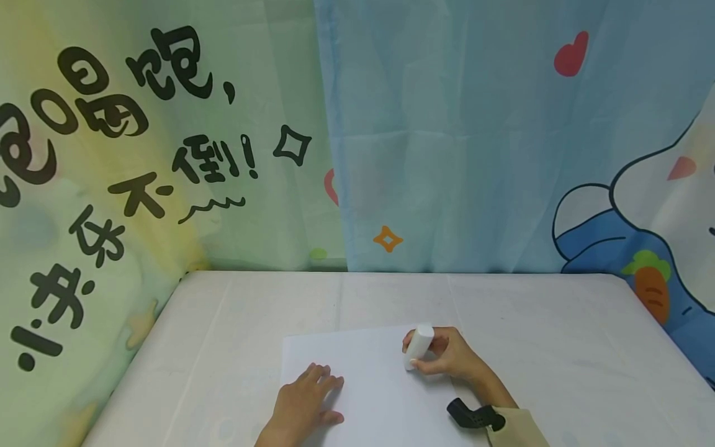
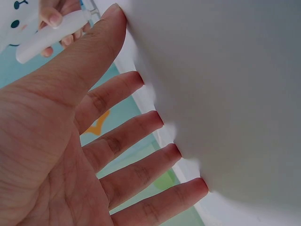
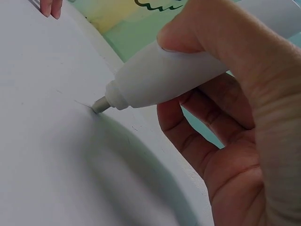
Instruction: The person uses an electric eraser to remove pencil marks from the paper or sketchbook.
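My right hand (image 1: pixel 454 358) grips a thick white electric eraser (image 1: pixel 419 347), thumb on one side and fingers curled round the other. In the right wrist view, the narrow grey tip of the eraser (image 3: pixel 164 75) meets a sheet of white paper (image 1: pixel 380 397). A thin dark line and a few small specks or strokes lie on the paper near that tip. My left hand (image 1: pixel 304 397) rests on the left part of the sheet. Its fingers are spread and nearly straight, with the fingertips touching the paper (image 2: pixel 225 103) in the left wrist view.
The paper lies on a white-covered table (image 1: pixel 223 329). Behind the table hangs a printed curtain (image 1: pixel 447 155) with black characters and a cartoon figure. A black curved device (image 1: pixel 472 415) is strapped at my right wrist, beside a beige sleeve (image 1: pixel 516 428).
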`<state>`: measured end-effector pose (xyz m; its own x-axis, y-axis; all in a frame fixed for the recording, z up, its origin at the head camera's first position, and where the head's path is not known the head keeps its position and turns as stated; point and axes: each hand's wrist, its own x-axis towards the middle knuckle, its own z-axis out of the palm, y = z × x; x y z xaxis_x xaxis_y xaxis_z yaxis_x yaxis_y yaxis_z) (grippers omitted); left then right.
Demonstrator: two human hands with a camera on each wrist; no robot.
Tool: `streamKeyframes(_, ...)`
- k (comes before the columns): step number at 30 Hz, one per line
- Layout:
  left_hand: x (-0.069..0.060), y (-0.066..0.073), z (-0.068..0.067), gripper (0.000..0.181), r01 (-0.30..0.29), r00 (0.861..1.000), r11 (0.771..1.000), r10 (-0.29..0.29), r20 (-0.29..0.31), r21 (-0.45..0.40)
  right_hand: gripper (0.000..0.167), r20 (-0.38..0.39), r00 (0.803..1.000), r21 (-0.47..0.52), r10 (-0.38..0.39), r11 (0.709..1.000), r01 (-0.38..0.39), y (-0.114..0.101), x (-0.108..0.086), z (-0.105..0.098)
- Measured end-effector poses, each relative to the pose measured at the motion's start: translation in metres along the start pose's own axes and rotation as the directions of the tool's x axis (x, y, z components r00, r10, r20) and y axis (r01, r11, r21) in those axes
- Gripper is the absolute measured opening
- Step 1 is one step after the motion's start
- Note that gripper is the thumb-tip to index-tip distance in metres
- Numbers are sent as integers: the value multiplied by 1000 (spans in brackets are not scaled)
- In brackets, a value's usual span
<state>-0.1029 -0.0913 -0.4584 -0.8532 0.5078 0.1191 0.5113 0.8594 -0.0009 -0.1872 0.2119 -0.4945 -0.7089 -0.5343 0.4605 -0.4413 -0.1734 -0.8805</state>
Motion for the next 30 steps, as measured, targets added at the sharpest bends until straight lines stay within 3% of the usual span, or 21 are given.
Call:
streamKeyframes(14, 0, 0, 1, 57, 11, 999, 1000, -10, 32, -9, 31, 5, 999, 26, 39, 999, -39, 2, -2, 0)
streamKeyframes(30, 0, 0, -1, 56, -2, 1000, 1000, 2, 4, 24, 32, 6, 1000, 18, 11, 1000, -11, 3, -1, 0)
